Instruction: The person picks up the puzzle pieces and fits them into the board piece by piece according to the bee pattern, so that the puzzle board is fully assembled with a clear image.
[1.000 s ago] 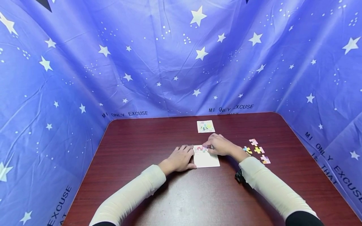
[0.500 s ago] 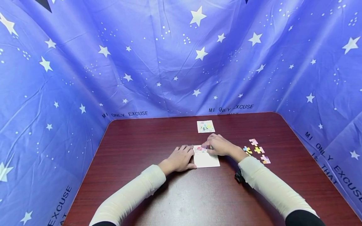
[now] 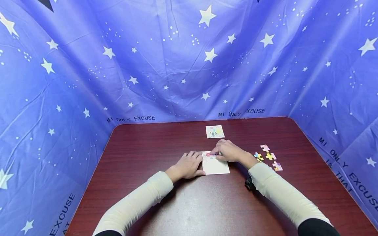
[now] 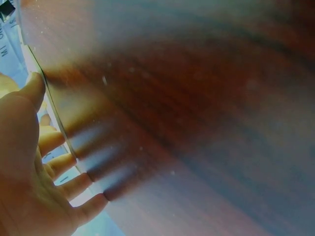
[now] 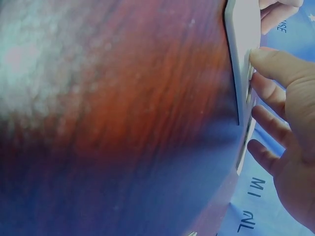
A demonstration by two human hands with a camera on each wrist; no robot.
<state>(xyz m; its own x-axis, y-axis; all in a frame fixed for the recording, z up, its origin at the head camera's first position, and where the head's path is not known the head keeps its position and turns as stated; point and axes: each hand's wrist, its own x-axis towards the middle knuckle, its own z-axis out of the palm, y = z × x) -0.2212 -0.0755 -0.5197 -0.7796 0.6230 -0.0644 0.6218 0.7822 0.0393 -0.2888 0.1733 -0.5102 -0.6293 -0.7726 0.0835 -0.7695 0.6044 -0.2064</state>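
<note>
A square white board (image 3: 217,167) lies flat on the table. Along its far side sit pink picture puzzle pieces (image 3: 205,157), partly covered by my right hand. My left hand (image 3: 188,165) rests at the board's left edge; the left wrist view shows its fingers spread, with fingertips along the board. My right hand (image 3: 231,152) is over the far right part of the board. Its index finger and thumb touch the pieces there, and the right wrist view shows the thumb (image 5: 268,63) on the board with the other fingers spread. What lies beneath the fingertips is hidden.
Several loose puzzle pieces (image 3: 270,156) lie right of my right wrist, partly behind the forearm. A small picture card (image 3: 215,131) lies beyond the board. The dark red table (image 3: 141,144) meets a blue star-patterned curtain (image 3: 165,65) at back and sides.
The puzzle pieces under my right fingers have settled flatter on the board, and the right index finger has shifted slightly left over them. My left hand has stayed in place.
</note>
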